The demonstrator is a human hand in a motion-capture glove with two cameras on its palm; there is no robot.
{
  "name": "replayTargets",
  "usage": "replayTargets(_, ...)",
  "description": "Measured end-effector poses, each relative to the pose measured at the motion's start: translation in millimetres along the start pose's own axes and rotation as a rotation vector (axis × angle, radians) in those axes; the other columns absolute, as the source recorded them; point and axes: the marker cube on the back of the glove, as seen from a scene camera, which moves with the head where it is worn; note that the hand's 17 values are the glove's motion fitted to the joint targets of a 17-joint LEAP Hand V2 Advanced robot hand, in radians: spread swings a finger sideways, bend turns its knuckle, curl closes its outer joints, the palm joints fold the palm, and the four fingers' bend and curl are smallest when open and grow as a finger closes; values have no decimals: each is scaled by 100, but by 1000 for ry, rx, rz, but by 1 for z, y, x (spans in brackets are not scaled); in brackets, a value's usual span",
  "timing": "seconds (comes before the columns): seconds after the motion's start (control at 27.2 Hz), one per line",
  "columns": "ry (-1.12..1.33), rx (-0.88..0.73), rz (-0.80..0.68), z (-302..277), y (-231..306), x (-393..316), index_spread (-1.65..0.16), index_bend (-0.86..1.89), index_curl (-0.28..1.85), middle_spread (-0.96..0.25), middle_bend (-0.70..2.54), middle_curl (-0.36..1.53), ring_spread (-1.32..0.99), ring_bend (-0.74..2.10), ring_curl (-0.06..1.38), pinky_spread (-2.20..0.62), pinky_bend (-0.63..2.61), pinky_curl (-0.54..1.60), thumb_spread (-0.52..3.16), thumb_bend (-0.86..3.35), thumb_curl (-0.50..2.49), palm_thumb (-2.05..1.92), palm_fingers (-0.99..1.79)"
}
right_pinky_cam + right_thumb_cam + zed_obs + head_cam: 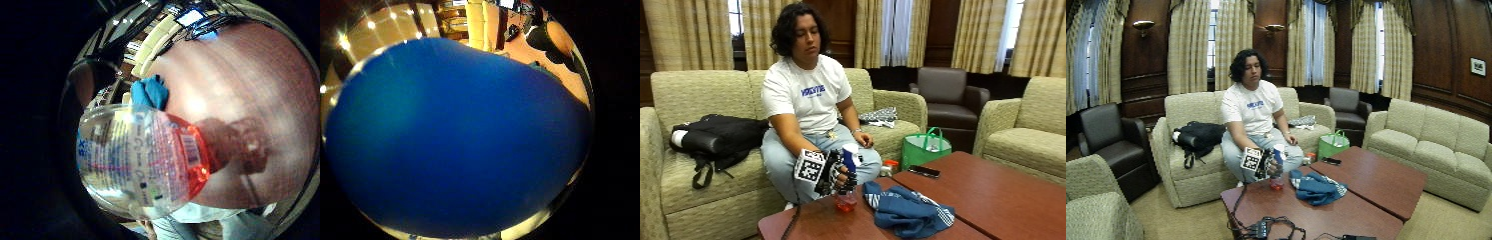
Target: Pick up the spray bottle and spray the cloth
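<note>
The bottle (846,192) is clear with an orange-red base and a blue-and-white top. The cloth (907,210) is blue with white stripes. The table (999,192) is reddish-brown wood. The glove (837,175) is black.

Beige sofas (1192,150); curtained windows (1329,42); perhaps wood-panelled walls (1465,50)

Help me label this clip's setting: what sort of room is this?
Probably a formal lounge or common room: dark wood-panelled walls, tall curtained windows, and sofas and armchairs around low wooden tables.
</note>
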Motion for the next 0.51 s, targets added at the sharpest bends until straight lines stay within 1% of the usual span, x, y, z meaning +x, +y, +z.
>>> replayTargets(0.15,-6,85,-124,6,-21,2,-34,12,31,-18,21,44,-18,36,38,4,23,34,94,-4,39,71,85)
replayTargets(0.26,-2,83,-148,9,-24,5,-34,11,30,-18,20,43,-18,38,38,4,23,34,93,-3,39,71,86)
replayTargets(0.33,-4,58,-135,9,-24,6,-34,11,29,-18,19,43,-18,39,38,4,23,34,93,-4,38,70,87)
replayTargets(0.4,-9,19,-87,10,-24,5,-35,11,29,-18,19,43,-19,40,38,3,23,34,93,-3,38,70,88)
replayTargets(0.51,-4,12,-74,11,-33,6,-35,11,28,-18,20,43,-19,40,38,3,22,34,93,-3,38,70,88)
